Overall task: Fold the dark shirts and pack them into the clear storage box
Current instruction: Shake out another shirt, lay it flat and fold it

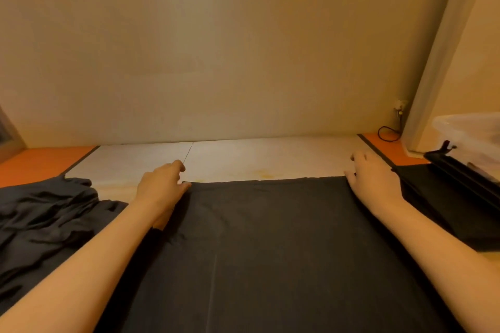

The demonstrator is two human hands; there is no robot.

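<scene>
While the left hand (159, 186) pinches the far left corner of the dark shirt (270, 238) spread flat in the middle of the counter (243, 159), the right hand (370, 178) lies at its far right corner; a grip there I cannot tell. If one corner slips, the fold may go skewed.

White counter (243, 159), orange strips at both ends. One dark shirt (270, 238) lies spread flat at centre; crumpled dark shirts (46, 213) heaped at left, folded dark cloth (454, 197) at right. Clear storage box (470, 132) far right; black cable (388, 134) on the right orange strip.
</scene>
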